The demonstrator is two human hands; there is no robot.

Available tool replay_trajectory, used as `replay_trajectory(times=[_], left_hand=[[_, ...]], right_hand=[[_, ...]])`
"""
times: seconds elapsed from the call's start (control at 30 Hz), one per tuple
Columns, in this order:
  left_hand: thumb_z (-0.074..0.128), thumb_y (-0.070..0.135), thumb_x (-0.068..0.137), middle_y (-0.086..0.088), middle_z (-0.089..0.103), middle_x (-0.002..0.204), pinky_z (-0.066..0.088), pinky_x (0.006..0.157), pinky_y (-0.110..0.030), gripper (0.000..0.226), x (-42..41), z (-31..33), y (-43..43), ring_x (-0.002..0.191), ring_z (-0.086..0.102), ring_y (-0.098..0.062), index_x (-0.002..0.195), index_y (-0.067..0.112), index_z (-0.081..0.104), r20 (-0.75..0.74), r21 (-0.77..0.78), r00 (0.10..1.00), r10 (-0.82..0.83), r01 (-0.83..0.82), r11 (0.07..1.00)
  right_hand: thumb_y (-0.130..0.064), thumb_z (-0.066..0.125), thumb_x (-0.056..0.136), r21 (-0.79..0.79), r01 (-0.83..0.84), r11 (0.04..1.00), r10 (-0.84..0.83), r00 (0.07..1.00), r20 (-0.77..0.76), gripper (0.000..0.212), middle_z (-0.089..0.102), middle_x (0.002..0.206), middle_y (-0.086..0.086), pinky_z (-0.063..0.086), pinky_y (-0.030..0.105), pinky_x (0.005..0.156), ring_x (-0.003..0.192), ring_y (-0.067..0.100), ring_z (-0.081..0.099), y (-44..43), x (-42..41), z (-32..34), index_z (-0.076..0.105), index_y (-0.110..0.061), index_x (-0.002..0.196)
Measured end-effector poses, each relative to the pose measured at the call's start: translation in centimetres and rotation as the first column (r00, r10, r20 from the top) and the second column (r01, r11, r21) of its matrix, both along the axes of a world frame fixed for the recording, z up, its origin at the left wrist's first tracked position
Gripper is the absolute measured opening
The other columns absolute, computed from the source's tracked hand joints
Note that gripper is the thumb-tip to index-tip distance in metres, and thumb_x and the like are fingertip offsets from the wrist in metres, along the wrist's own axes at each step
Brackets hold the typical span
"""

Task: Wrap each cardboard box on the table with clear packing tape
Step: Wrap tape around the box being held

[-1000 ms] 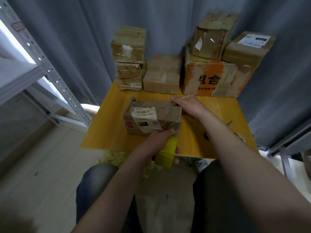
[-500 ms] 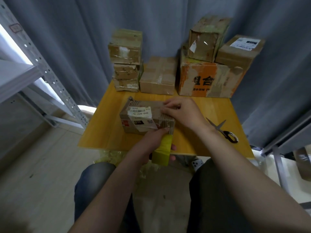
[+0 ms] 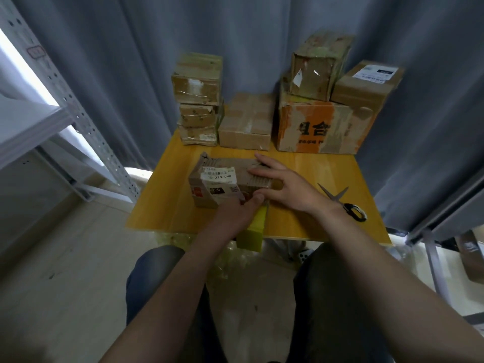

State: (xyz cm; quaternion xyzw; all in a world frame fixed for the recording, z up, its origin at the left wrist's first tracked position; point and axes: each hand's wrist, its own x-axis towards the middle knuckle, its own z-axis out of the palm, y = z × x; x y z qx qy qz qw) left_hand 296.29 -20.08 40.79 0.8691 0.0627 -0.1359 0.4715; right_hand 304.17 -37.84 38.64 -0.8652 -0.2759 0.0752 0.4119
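Right grip [image 3: 286,188] splayed flat, left grip [image 3: 234,216] curled.

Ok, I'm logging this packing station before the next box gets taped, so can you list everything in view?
labelled box: one, brown with white label, table centre
stacked small boxes: three, brown, back left of table
flat box: one, brown, back centre
large box: one, orange and brown, back right
worn box: one, brown, atop large box
shipping-label box: one, brown, atop large box, right side
tape roll: one, yellow-green, near table edge
scissors: one, silver blades, black handles, table right
table: one, yellow wood
curtain: one, grey-blue, behind table
shelf rack: one, white metal, left
left hand: one, holds tape roll, thumb at labelled box
right hand: one, fingers spread flat on labelled box
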Motion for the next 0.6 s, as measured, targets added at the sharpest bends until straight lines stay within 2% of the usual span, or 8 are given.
replay_trajectory(times=[0.07, 0.13, 0.17, 0.23, 0.3, 0.4, 0.5, 0.6], left_hand=[[0.045, 0.067, 0.098, 0.004, 0.063, 0.124, 0.051, 0.090, -0.039, 0.057, -0.2, 0.8, 0.8, 0.114, 0.060, -0.023, 0.135, 0.027, 0.061, 0.071, 0.232, 0.996, -0.048, 0.030, 0.972], [0.059, 0.057, 0.095, 0.002, 0.067, 0.115, 0.054, 0.089, -0.039, 0.044, 0.2, 2.1, 2.0, 0.104, 0.063, -0.020, 0.123, 0.023, 0.064, 0.219, 0.366, 0.974, -0.059, -0.026, 0.930], [0.068, 0.048, 0.092, 0.002, 0.065, 0.116, 0.054, 0.090, -0.041, 0.038, 0.8, 2.9, 2.9, 0.106, 0.061, -0.020, 0.122, 0.025, 0.062, 0.317, 0.404, 0.943, -0.097, -0.042, 0.914], [0.080, 0.039, 0.081, 0.003, 0.056, 0.128, 0.049, 0.098, -0.043, 0.055, 2.8, 4.0, 4.8, 0.122, 0.050, -0.023, 0.130, 0.031, 0.055, 0.408, 0.529, 0.868, -0.284, 0.029, 0.848], [0.085, 0.048, 0.072, 0.003, 0.040, 0.150, 0.034, 0.114, -0.051, 0.084, 5.4, 4.2, 6.3, 0.144, 0.029, -0.029, 0.144, 0.039, 0.043, 0.265, 0.677, 0.835, -0.483, 0.196, 0.710], [0.087, 0.057, 0.068, 0.009, 0.018, 0.167, 0.006, 0.122, -0.065, 0.105, 8.8, 2.7, 7.0, 0.157, 0.004, -0.026, 0.153, 0.049, 0.026, 0.035, 0.742, 0.796, -0.604, 0.384, 0.550], [0.086, 0.064, 0.064, 0.013, 0.037, 0.156, 0.008, 0.121, -0.061, 0.097, 10.1, 1.9, 6.9, 0.149, 0.028, -0.020, 0.146, 0.052, 0.036, 0.090, 0.664, 0.781, -0.618, 0.415, 0.621], [0.088, 0.067, 0.056, 0.011, 0.049, 0.143, 0.038, 0.112, -0.048, 0.097, 10.6, 2.1, 7.0, 0.130, 0.047, -0.016, 0.142, 0.047, 0.049, 0.157, 0.599, 0.809, -0.567, 0.378, 0.706]], right_hand=[[-0.056, 0.072, 0.083, -0.068, 0.035, 0.997, -0.033, 0.999, 0.033, 0.086, 0.012, 0.172, -0.016, 0.024, 0.038, 0.128, 0.157, 0.008, 0.014, 0.0, -0.3, -0.1, 0.037, -0.034, 0.159], [-0.065, 0.075, 0.074, -0.095, 0.202, 0.975, -0.192, 0.976, 0.105, 0.101, 0.023, 0.166, -0.007, 0.033, 0.041, 0.122, 0.152, 0.018, 0.026, 0.1, -1.2, -0.2, 0.031, -0.031, 0.158], [-0.064, 0.080, 0.073, -0.061, 0.321, 0.945, -0.312, 0.942, 0.127, 0.094, 0.036, 0.151, -0.002, 0.043, 0.038, 0.111, 0.137, 0.019, 0.040, 0.2, -1.9, -0.2, 0.037, -0.026, 0.148], [-0.064, 0.078, 0.079, 0.018, 0.514, 0.858, -0.514, 0.856, 0.060, 0.061, 0.056, 0.109, -0.002, 0.050, 0.031, 0.078, 0.092, 0.014, 0.055, 0.4, -3.4, 0.3, 0.051, -0.021, 0.113], [-0.071, 0.059, 0.089, -0.060, 0.521, 0.852, -0.523, 0.839, -0.149, 0.056, 0.067, 0.075, 0.001, 0.051, 0.034, 0.064, 0.063, 0.014, 0.058, 0.3, -4.6, 1.0, 0.063, -0.015, 0.085], [-0.076, 0.041, 0.095, -0.178, 0.239, 0.955, -0.298, 0.790, -0.536, 0.076, 0.078, 0.075, 0.006, 0.054, 0.030, 0.059, 0.060, 0.017, 0.065, 0.7, -6.5, 1.9, 0.076, -0.009, 0.084], [-0.066, 0.051, 0.097, 0.000, 0.248, 0.969, -0.189, 0.737, -0.648, 0.064, 0.077, 0.082, 0.010, 0.051, 0.025, 0.055, 0.059, 0.014, 0.061, 1.6, -7.9, 1.7, 0.074, -0.008, 0.087], [-0.040, 0.062, 0.101, 0.165, 0.414, 0.895, -0.224, 0.738, -0.636, 0.039, 0.065, 0.082, 0.015, 0.050, 0.023, 0.063, 0.071, 0.021, 0.062, 2.1, -9.1, 1.7, 0.070, -0.005, 0.085]])
